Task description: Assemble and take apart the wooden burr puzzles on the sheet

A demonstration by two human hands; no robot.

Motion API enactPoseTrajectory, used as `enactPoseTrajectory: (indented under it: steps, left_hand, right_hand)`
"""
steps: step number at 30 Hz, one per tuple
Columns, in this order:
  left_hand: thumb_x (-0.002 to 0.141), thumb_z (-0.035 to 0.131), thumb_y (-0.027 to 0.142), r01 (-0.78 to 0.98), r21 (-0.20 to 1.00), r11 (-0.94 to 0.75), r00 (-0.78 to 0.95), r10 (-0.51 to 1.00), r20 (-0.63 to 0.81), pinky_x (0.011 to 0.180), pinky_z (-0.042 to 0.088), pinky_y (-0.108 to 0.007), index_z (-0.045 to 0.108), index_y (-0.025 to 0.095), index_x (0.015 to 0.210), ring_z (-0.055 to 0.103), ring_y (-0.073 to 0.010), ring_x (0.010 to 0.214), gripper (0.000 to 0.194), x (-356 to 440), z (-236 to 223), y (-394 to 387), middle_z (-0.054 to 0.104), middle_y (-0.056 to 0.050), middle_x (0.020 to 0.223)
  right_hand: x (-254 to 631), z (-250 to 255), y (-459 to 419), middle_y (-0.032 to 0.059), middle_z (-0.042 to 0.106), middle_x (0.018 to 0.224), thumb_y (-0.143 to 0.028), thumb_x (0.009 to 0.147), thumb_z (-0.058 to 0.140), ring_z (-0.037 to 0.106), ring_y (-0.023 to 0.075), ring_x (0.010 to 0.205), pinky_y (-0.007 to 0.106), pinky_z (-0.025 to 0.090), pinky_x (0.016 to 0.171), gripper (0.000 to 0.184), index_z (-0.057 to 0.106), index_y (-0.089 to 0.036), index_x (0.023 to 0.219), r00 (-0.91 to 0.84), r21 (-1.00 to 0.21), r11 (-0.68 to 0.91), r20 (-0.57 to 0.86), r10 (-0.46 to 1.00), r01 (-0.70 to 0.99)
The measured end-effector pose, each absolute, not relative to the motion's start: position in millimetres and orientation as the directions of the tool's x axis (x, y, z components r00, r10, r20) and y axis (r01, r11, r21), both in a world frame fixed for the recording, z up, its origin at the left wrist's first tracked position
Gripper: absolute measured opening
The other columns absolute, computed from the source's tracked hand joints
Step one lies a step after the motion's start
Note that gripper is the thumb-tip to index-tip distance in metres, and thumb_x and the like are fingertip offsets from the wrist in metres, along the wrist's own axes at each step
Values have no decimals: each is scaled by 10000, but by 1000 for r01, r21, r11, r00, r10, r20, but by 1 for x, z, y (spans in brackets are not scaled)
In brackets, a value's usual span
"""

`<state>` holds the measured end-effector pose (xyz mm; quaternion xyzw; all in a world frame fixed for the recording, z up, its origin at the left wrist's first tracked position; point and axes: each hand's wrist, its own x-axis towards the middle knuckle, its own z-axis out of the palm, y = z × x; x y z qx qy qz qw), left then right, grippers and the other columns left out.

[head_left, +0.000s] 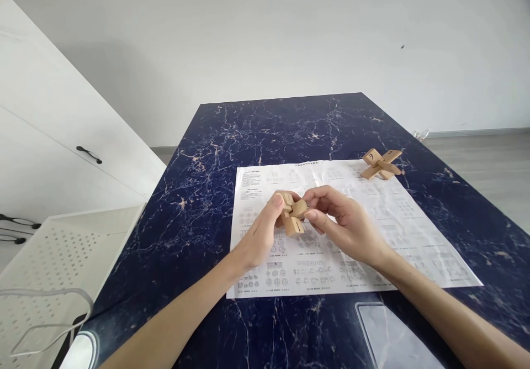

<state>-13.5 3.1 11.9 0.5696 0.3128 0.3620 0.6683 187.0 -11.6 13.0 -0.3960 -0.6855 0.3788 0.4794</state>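
Observation:
Above the printed sheet, both hands hold a wooden burr puzzle [295, 226] made of interlocking light-wood pieces, one end bearing a dark mark. My left hand [261, 231] is closed around its left side, the thumb pressed on top of a block. With thumb and index finger, my right hand [345, 222] pinches a piece on the puzzle's right side. The fingers behind the puzzle are partly hidden. A white paper sheet [351, 184] printed with small diagrams and text lies under the hands.
Several crossed wooden pieces [381, 164] with handwritten marks stand at the sheet's far right corner. The dark blue marbled table [256, 131] reaches toward a white wall. White cabinets [53, 109] and a perforated white bin [78, 242] with a cable are at left.

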Motion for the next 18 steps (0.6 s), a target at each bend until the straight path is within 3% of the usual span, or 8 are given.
enactPoseTrajectory:
  steps: [7,14,18]
  left_hand:
    - [1098,285,659,-48,998,29,472,882,-3,967,465,-362,564,238,1061,545,-215,995,507,-10,13,0,592,-61,1121]
    - [1110,251,634,-77,997,-1,451,892,36,946,477,-355,569,234,1090,559,-218,1005,511,-7,16,-3,616,-58,1104]
    - [1106,267,628,-62,998,-27,462,885,52,891,468,-355,567,227,1110,555,-213,943,500,-9,18,-1,609,-52,1049]
  right_hand:
    - [188,8,-14,45,761,937,-334,1023,707,686,177,760,304,560,655,160,686,-225,1137,-207,-759,517,475,856,396]
    - [183,5,-18,30,774,907,-283,1007,738,690,159,696,287,570,623,152,670,-216,1126,-179,-654,607,600,780,452]
    - [183,5,-17,35,778,947,-292,1015,727,712,165,740,300,600,678,156,668,-223,1142,-192,-692,599,576,794,402]
